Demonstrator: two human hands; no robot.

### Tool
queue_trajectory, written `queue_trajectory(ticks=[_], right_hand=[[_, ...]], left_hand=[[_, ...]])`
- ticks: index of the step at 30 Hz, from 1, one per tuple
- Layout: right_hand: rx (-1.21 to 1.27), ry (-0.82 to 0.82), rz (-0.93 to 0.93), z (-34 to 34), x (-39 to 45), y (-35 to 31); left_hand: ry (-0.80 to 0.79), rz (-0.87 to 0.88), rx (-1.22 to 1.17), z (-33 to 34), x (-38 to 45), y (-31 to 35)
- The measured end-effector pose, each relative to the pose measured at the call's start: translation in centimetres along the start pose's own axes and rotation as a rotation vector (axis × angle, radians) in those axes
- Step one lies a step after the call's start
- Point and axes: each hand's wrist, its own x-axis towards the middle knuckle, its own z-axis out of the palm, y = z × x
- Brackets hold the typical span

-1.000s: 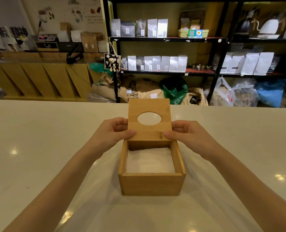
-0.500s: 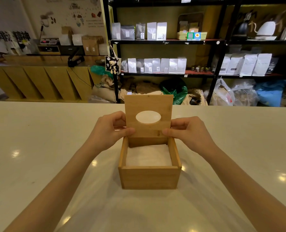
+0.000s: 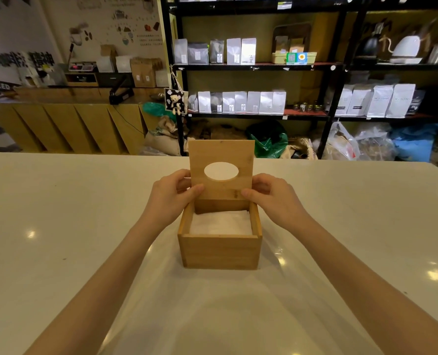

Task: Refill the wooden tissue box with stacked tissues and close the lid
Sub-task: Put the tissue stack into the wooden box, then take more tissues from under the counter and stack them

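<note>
A square wooden tissue box (image 3: 220, 251) stands on the white table (image 3: 59, 226) in front of me, its top uncovered. White stacked tissues (image 3: 221, 222) lie inside it. The wooden lid (image 3: 221, 152), with an oval hole in its middle, is held nearly upright above the box's far edge. My left hand (image 3: 170, 198) pinches the lid's lower left corner and my right hand (image 3: 277, 199) pinches its lower right corner, thumbs on the near face.
Beyond the table's far edge stand black shelves (image 3: 253, 66) with white and silver bags, sacks and plastic bags on the floor (image 3: 269, 142), and a wooden counter (image 3: 66, 124) at the left.
The lid has swung up from nearly flat over the box's far half to almost upright. Both hands rose slightly with it and kept their hold.
</note>
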Motion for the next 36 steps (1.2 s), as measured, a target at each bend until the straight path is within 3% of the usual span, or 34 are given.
queue_trajectory(ticks=[4,7,12,18,25,31,36], right_hand=[[-0.04,-0.062,0.024,-0.3,-1.5,0.0],[-0.069,-0.071,0.026,-0.8,-3.2,0.2],[-0.202,-0.038,-0.032,-1.4,-7.1,0.1],[-0.626,-0.004,-0.209,-3.0,-13.0,0.3],[-0.915,0.057,-0.3,-2.6,-18.2,0.9],[-0.91,0.05,-0.215,-1.6,-25.3,-0.1],[-0.85,0.12,-0.22,-0.2,-31.6,0.1]], left_hand=[[-0.014,-0.11,0.041,0.3,-1.7,0.7],[0.046,-0.09,0.136,0.4,-4.0,1.0],[0.105,0.082,0.5,1.3,-8.5,1.6],[0.092,0.376,0.898,1.1,-13.1,1.6],[0.056,0.438,0.941,1.0,-17.8,1.8],[0.008,0.483,0.879,1.8,-23.8,1.1],[0.089,0.615,0.701,2.7,-29.6,0.2]])
